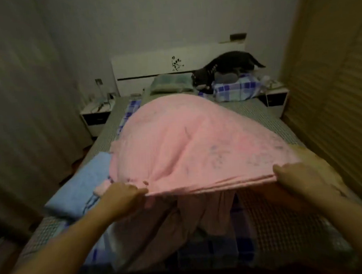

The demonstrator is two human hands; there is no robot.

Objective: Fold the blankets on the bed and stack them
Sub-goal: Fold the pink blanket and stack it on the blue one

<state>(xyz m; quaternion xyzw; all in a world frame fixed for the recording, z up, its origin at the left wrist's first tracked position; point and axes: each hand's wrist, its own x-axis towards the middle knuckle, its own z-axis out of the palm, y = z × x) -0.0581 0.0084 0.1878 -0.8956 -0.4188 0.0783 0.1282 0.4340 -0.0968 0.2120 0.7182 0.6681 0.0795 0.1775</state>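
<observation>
Now both hands, left (124, 194) and right (293, 175), grip pink blanket (186, 140) edge; no writing legible.

Dim room, white headboard (151, 63), nightstands (95, 116)

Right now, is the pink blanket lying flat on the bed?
No, the left hand and right hand grip the near edge of the pink blanket and hold it raised off the bed.

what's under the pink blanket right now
The pink blanket is held up at its near edge by the left hand and right hand. Beneath hang pink folds over blue-checked bedding; anything farther back is covered.
</observation>
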